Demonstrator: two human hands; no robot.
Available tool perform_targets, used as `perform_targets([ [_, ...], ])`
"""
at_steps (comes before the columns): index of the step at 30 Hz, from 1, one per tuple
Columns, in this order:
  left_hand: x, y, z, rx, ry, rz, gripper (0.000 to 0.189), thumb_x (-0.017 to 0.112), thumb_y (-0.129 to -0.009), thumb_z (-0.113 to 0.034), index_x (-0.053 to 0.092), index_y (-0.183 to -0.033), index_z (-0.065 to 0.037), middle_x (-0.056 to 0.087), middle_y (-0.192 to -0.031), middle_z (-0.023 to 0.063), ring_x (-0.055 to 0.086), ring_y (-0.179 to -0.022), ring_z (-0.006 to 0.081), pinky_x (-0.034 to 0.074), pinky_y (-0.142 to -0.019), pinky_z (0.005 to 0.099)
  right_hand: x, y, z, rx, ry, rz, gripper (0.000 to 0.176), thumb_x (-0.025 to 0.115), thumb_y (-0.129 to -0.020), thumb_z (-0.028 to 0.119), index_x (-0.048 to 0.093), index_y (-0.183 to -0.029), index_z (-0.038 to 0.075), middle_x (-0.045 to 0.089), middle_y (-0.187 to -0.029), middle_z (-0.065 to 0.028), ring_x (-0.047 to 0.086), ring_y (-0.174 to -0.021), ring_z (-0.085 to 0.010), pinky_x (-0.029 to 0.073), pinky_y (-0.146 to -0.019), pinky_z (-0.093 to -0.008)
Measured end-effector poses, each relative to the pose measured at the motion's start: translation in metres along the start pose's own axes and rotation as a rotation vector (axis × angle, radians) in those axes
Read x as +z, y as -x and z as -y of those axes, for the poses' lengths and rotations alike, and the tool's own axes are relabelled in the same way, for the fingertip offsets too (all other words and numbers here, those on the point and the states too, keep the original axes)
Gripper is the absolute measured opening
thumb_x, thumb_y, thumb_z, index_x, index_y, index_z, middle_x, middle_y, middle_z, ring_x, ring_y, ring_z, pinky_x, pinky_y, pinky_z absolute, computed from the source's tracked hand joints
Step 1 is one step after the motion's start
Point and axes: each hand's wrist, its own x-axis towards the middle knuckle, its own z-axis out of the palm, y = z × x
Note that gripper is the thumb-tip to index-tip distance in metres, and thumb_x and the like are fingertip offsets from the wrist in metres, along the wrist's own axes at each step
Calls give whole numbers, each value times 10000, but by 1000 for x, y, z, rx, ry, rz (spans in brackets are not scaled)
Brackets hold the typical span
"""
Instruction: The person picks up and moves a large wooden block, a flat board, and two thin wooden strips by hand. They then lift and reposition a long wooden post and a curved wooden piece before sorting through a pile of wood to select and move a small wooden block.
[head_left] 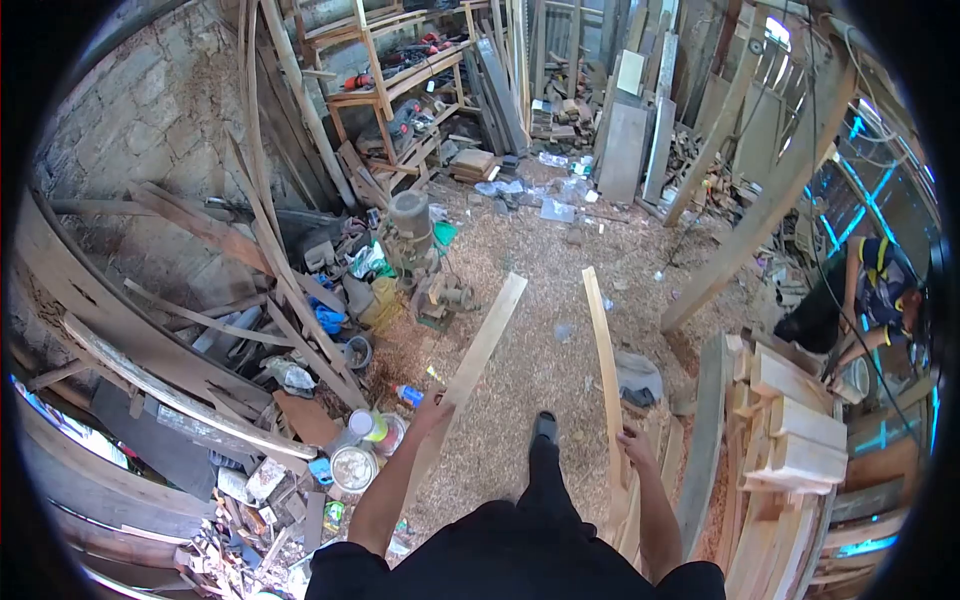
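Note:
My left hand [432, 411] is closed on the edge of a long pale wooden board [486, 338], which slants forward and to the right beside my body. On the other side, my right hand [637, 447] grips a narrower wooden strip [602, 345] that points forward and a little to the left. The lower ends of both pieces run back alongside me and are partly covered by my arms. Between the two pieces, one of my feet [544, 428] shows on the shaving-covered floor [530, 385].
A motor-like machine [412, 235] stands ahead on the left. Paint buckets [354, 468] and scrap lie by my left arm. Stacked planks [800, 440] rise on the right, near a bent-over person [882, 290]. A leaning post [750, 200] and a tool shelf [390, 95] stand farther off.

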Motion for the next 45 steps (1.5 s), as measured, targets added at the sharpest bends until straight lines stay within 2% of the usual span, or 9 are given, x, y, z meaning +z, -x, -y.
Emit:
perform_targets([
  [3, 9, -59, -20, -36, -160, -77, 396, 631, -707, -109, 505, -1063, 6, 591, -930, 106, 570, -848, 177, 459, -735, 282, -9, -80, 18, -76, -37, 33, 303, 581, -773, 14, 553, -1072, -27, 602, -949, -65, 553, -861, -152, 432, -762, -273],
  [6, 22, -125, -45, -139, -61, -125, 360, 619, -720, -108, 514, -1043, 12, 594, -928, 97, 564, -864, 172, 452, -744, 280, -24, -164, 42, -81, 41, 71, 322, 584, -797, 54, 545, -1113, 1, 600, -947, -52, 534, -839, -126, 424, -729, -260],
  [8, 34, -167, -70, -12, -121, -170, 329, 609, -734, -105, 521, -1027, 16, 595, -914, 87, 560, -869, 161, 446, -742, 276, -32, -207, 81, -38, 21, 52, 312, 586, -796, 57, 553, -1100, -3, 600, -925, -46, 532, -814, -123, 423, -721, -248],
  [20, 67, -380, -87, -101, 27, -222, 244, 531, -747, -39, 527, -989, -5, 578, -839, 47, 525, -709, 106, 415, -597, 230, -48, -410, 229, -54, 129, 66, 320, 600, -783, 80, 566, -1100, 51, 595, -859, -28, 522, -742, -104, 417, -637, -232],
  [26, 84, -544, -152, -190, 285, -192, 243, 517, -772, -27, 508, -1014, -7, 570, -868, 60, 514, -747, 110, 408, -637, 231, -48, -546, 280, -43, 69, 15, 326, 603, -778, 71, 566, -1100, 31, 592, -843, -23, 516, -713, -98, 425, -644, -229],
  [28, 85, -593, -173, -199, 275, -165, 250, 516, -778, -27, 500, -1026, -3, 569, -871, 64, 516, -750, 117, 411, -640, 236, -48, -578, 313, 79, 104, -51, 333, 593, -784, 62, 551, -1111, 12, 599, -884, -37, 529, -758, -108, 427, -676, -231],
  [34, 87, -720, -190, -153, 309, -119, 228, 514, -792, -35, 498, -1016, 6, 570, -877, 73, 524, -761, 130, 414, -659, 241, -46, -689, 364, -76, 32, -9, 334, 569, -797, 49, 533, -1126, 6, 595, -980, -65, 543, -867, -130, 425, -763, -237],
  [42, 96, -869, -209, -155, 394, -170, 159, 518, -808, -67, 517, -955, -5, 546, -785, 33, 477, -687, 90, 376, -602, 229, -35, -817, 441, 53, -42, -49, 334, 551, -800, 17, 519, -1131, -11, 595, -1000, -73, 552, -885, -130, 438, -762, -239],
  [45, 105, -922, -237, -117, 89, -231, 129, 531, -817, -101, 530, -914, -17, 506, -720, 0, 433, -651, 71, 337, -566, 220, -47, -899, 432, -13, -81, 30, 350, 543, -795, 6, 509, -1143, -14, 592, -1007, -91, 551, -897, -146, 437, -777, -254],
])
